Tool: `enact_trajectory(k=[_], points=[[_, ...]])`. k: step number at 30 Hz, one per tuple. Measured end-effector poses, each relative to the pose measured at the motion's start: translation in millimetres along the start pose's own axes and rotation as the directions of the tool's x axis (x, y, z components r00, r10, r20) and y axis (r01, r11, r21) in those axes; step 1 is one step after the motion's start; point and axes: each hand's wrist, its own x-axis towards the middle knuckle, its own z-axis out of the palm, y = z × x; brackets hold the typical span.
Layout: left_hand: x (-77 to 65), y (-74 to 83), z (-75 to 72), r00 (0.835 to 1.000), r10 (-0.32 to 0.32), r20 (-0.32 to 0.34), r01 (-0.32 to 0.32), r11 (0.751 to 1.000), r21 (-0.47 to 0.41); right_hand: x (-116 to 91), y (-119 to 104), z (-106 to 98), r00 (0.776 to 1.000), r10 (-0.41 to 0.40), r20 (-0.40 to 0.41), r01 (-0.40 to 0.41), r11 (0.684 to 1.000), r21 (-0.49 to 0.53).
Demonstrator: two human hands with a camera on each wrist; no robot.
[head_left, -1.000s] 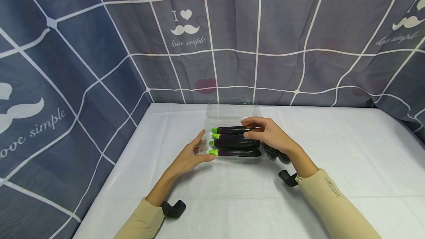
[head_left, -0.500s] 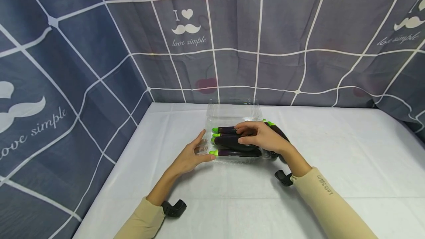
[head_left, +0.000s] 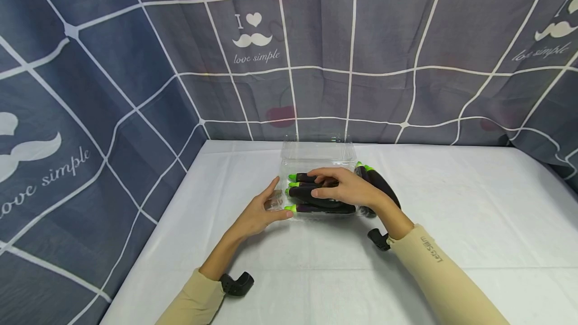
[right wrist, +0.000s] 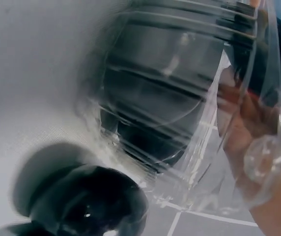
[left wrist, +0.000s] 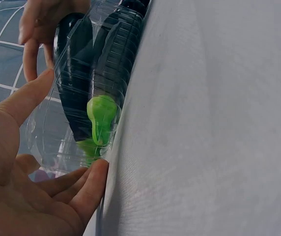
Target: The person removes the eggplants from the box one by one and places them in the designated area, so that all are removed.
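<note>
Several dark eggplants with green stems lie side by side in a clear plastic clamshell box (head_left: 289,163), its lid (head_left: 318,151) folded back. My left hand (head_left: 256,216) holds the box's left end, thumb at the front corner and fingers spread along the side. From above, my right hand (head_left: 346,188) reaches into the box, thumb and bent fingers around an eggplant (head_left: 299,194) in the middle. That eggplant slants above the front eggplant (left wrist: 101,115) in the left wrist view. The right hand covers the right ends of the back eggplants.
More eggplants (head_left: 383,187) lie on the white tablecloth (head_left: 474,204) just right of the box, partly behind the right forearm. A grey curtain (head_left: 384,54) with white grid lines stands behind and along the left. Black wrist cameras (head_left: 237,284) hang under both sleeves.
My right hand has slid left along the eggplants, uncovering the stems of those lying right of the box. The middle eggplant has shifted slightly. My left hand stays put.
</note>
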Motion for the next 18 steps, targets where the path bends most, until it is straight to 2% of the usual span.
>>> enact_trajectory(k=[4, 8, 18], points=[[0.1, -0.2, 0.0, 1.0, -0.003, -0.001, 0.003, 1.0, 0.009, 2.0, 2.7, 2.7, 0.998, -0.014, 0.055, 0.015, 1.0, -0.015], [0.1, 0.1, 0.8, 1.0, -0.004, 0.006, 0.004, 1.0, 0.01, 2.8, 7.7, 4.2, 0.995, -0.011, 0.104, 0.008, 0.999, 0.031], [-0.2, -0.7, -0.6, 1.0, -0.003, 0.006, 0.003, 1.0, 0.018, 2.8, 2.7, -0.6, 0.988, -0.014, 0.155, 0.016, 1.0, -0.012]])
